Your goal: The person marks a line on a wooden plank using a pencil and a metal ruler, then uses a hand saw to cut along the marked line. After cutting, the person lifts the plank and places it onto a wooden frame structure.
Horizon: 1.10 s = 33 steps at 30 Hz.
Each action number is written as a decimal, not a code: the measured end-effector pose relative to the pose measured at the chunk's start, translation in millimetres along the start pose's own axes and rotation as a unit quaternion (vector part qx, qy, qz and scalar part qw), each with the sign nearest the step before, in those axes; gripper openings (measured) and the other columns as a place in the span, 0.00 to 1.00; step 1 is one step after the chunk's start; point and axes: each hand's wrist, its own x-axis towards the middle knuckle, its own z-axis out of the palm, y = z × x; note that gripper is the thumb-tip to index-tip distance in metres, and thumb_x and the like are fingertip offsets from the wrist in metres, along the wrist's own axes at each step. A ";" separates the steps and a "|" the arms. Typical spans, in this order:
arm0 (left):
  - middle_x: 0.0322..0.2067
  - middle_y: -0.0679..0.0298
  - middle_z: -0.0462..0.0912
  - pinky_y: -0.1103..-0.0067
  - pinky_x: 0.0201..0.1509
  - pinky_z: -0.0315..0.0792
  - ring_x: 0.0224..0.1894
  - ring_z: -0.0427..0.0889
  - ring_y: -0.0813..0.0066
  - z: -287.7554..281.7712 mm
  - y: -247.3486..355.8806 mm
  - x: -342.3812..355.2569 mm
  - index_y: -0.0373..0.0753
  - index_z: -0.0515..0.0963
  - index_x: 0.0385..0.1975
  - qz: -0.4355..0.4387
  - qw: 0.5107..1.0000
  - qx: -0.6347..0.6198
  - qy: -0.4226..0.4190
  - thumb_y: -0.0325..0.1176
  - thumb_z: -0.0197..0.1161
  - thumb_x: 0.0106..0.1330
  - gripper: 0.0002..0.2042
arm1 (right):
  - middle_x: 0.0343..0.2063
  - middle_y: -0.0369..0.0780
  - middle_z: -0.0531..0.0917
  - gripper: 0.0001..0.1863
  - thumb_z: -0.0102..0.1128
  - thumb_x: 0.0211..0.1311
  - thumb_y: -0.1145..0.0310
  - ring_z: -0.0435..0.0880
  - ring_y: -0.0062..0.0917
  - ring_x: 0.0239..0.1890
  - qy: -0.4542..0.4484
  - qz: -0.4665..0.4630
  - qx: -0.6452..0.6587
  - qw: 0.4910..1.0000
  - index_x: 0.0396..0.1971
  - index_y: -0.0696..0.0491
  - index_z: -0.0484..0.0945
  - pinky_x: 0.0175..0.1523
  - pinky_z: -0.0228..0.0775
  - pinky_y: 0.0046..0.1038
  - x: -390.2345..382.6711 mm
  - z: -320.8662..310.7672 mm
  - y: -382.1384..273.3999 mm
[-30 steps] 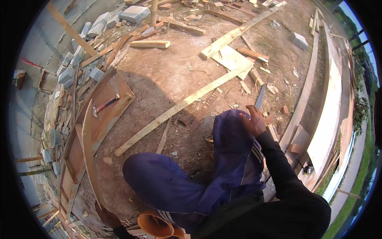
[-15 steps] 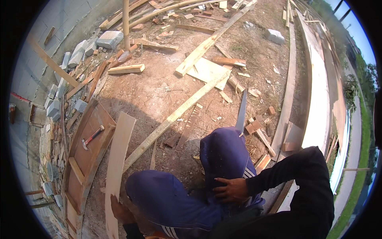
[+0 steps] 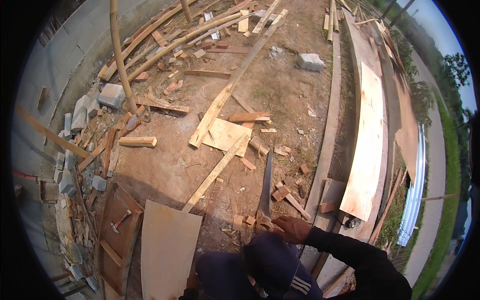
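A pale plywood piece [image 3: 167,250] stands out at the lower left, its broad face toward me. My left hand [image 3: 192,283] is at its right edge, gripping it; most of the fingers are hidden beside my knee. A hand saw [image 3: 266,185] lies on the ground ahead of my right knee, with its dark blade pointing away and its wooden handle [image 3: 263,218] toward me. Reaching over the knee, my right hand [image 3: 291,230] has its fingertips at the back of that handle. Whether they close around it is hard to make out.
Left of the plywood, a hammer [image 3: 120,221] lies in a framed wooden panel [image 3: 107,245]. A long wood strip [image 3: 215,175] and a thicker beam [image 3: 235,80] cross the dirt ahead. Long boards [image 3: 365,145] run along the right. Concrete blocks [image 3: 111,95] sit by the left wall.
My right hand has left my thigh and reached forward to the saw handle. The plywood piece has turned to show more of its face. My view has shifted, with the knees now lower in it.
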 end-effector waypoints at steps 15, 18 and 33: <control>0.49 0.45 0.85 0.60 0.51 0.80 0.52 0.85 0.52 -88.5 312.5 -93.2 0.35 0.76 0.60 -0.078 0.940 -0.331 0.021 0.40 0.59 0.74 0.20 | 0.56 0.49 0.82 0.30 0.61 0.67 0.46 0.80 0.38 0.60 -0.234 0.308 0.219 0.896 0.61 0.50 0.78 0.66 0.69 0.36 -34.5 -60.4 52.1; 0.48 0.46 0.85 0.60 0.50 0.80 0.52 0.85 0.54 -121.9 383.5 -103.4 0.35 0.76 0.60 -0.098 0.919 -0.381 0.030 0.41 0.59 0.74 0.21 | 0.44 0.46 0.87 0.20 0.62 0.65 0.52 0.87 0.40 0.48 -0.255 0.257 0.180 0.915 0.49 0.50 0.85 0.55 0.78 0.40 5.2 -103.7 65.4; 0.39 0.56 0.86 0.72 0.38 0.80 0.38 0.85 0.67 -140.4 606.2 -53.2 0.36 0.81 0.46 -0.120 0.886 -0.437 0.098 0.37 0.59 0.72 0.12 | 0.52 0.52 0.79 0.26 0.68 0.62 0.60 0.84 0.47 0.48 0.259 0.088 -0.021 0.962 0.56 0.57 0.73 0.54 0.76 0.46 521.5 -670.2 178.4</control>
